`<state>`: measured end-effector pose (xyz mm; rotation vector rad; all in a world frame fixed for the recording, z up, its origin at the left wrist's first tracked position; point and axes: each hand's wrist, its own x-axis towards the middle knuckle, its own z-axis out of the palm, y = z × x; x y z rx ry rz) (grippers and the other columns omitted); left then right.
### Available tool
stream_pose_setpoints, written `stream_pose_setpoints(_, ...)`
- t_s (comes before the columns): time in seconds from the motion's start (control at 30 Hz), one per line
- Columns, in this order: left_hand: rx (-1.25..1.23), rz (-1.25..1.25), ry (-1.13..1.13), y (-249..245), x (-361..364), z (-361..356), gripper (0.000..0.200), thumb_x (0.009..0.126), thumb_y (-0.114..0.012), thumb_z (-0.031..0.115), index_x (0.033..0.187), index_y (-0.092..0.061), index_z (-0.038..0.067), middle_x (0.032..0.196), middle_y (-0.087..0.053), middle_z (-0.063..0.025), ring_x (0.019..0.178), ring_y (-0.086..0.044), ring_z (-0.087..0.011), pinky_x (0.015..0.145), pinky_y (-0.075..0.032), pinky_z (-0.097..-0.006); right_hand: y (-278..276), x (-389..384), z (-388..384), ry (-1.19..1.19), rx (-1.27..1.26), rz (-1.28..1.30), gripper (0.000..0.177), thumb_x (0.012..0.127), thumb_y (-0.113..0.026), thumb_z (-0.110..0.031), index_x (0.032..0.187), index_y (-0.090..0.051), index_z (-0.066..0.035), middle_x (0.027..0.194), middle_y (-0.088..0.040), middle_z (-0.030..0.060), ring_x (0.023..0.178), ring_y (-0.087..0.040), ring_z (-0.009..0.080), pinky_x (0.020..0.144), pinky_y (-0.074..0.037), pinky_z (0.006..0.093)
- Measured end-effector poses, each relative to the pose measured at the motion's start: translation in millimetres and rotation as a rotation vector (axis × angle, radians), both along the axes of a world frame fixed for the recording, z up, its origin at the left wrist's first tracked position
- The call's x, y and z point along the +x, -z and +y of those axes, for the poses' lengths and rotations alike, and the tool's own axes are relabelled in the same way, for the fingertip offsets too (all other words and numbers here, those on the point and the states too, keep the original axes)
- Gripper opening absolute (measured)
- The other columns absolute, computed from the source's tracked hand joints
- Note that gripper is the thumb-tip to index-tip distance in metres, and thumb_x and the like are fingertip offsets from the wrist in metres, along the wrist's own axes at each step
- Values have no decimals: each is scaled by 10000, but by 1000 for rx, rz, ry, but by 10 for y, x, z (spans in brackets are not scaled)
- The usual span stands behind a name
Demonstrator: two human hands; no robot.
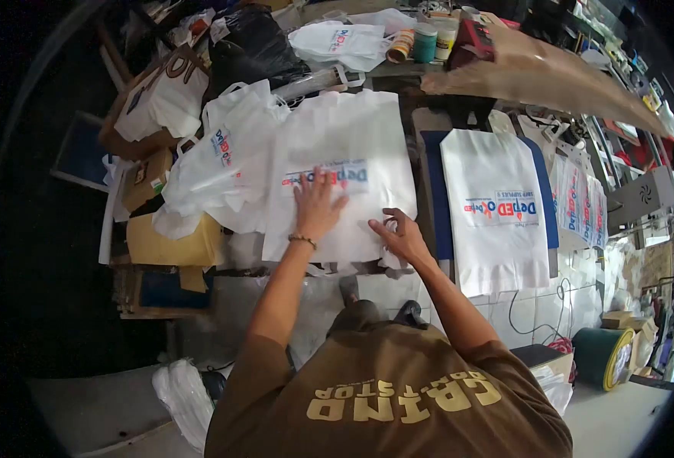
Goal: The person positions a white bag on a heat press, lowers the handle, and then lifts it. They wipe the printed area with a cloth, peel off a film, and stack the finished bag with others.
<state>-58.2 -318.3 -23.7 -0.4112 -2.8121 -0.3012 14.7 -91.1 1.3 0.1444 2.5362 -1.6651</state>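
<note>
A white fabric bag [337, 130] with red and blue lettering lies flat on the table before me. My left hand [318, 200] rests on its print, palm down with the fingers spread. Near the bag's lower right corner is my right hand [399, 235], its thumb and forefinger apart and its other fingers partly hidden. A second printed white bag [497, 259] lies on a blue pad [438, 191] to the right. More white printed bags [222, 164] are heaped loosely on the left.
Behind the bags are a black plastic bag [249, 46], a green jar [425, 44] and a roll of brown tape [400, 47]. Brown cardboard [558, 72] juts over the back right. Printed transfer sheets [579, 200] hang farther right. A yellowish carton [175, 240] stands left.
</note>
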Motion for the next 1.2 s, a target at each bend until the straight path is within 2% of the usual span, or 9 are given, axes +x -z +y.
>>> stream_pose_setpoints(0.07,-23,29,103,11,87,109,712,960,-558,546,1483,-474,71,1601,-329,-212,1444,-260,-551,1135,-214,-712,-29,-128,9,-5,178,-143,687,810,-802,-510,1169,-626,49,989,-723,258,904,-725,370,783,-555,424)
stream_pose_setpoints(0.27,239,-71,89,-243,-240,-316,499,894,-715,302,1328,-626,71,1465,-491,-202,1344,-430,-438,1071,-353,-585,-164,-106,4,100,-83,-190,377,848,-812,-294,987,-634,9,730,-678,99,607,-631,140,548,-490,306)
stream_pose_setpoints(0.4,431,-144,25,-226,-563,-653,639,811,-804,368,1343,-614,71,1423,-533,-266,1333,-465,-460,1109,-375,-543,10,-130,-54,195,-253,-152,304,882,-784,-244,985,-625,-7,653,-618,32,542,-558,93,484,-422,279)
stream_pose_setpoints(0.63,241,-24,-13,28,-850,-873,911,763,-819,545,1427,-509,3,1380,-541,-301,1352,-443,-455,1122,-363,-519,20,-83,-6,195,-84,-148,543,852,-799,-389,1179,-628,9,634,-605,82,556,-579,158,510,-435,345)
stream_pose_setpoints(0.8,534,-123,-97,-32,-950,-1021,811,765,-885,280,1405,-497,-33,1338,-571,-279,1243,-544,-420,1080,-433,-468,20,-97,-34,208,-45,-110,642,818,-798,-429,1234,-631,31,734,-665,180,615,-659,254,587,-495,374)
stream_pose_setpoints(0.9,913,-337,-93,-157,-966,-1088,710,809,-823,38,1416,-460,-14,1205,-645,-216,1051,-651,-271,928,-525,-338,-110,-61,-86,190,52,-54,606,816,-797,-387,1216,-643,40,883,-688,233,809,-693,292,702,-514,398)
stream_pose_setpoints(1.0,1215,-280,90,-251,-885,-969,737,810,-826,35,1434,-436,6,1119,-664,-179,957,-659,-222,856,-538,-305,-241,-20,-19,173,-112,-139,564,828,-795,-357,1200,-649,42,889,-691,232,829,-688,275,706,-513,391)
stream_pose_setpoints(1.1,912,-109,165,-37,-995,-1003,742,813,-830,44,1436,-429,15,1112,-660,-180,964,-654,-221,848,-532,-311,-192,1,48,260,-1,-37,525,843,-793,-357,1205,-660,-1,746,-696,172,666,-679,243,620,-510,371)
stream_pose_setpoints(1.2,892,-316,-60,-121,-932,-918,715,807,-833,52,1414,-456,17,1123,-665,-195,987,-657,-244,836,-534,-338,-327,36,136,351,277,-78,481,815,-811,-377,1146,-683,-51,804,-719,182,755,-720,329,699,-547,435)
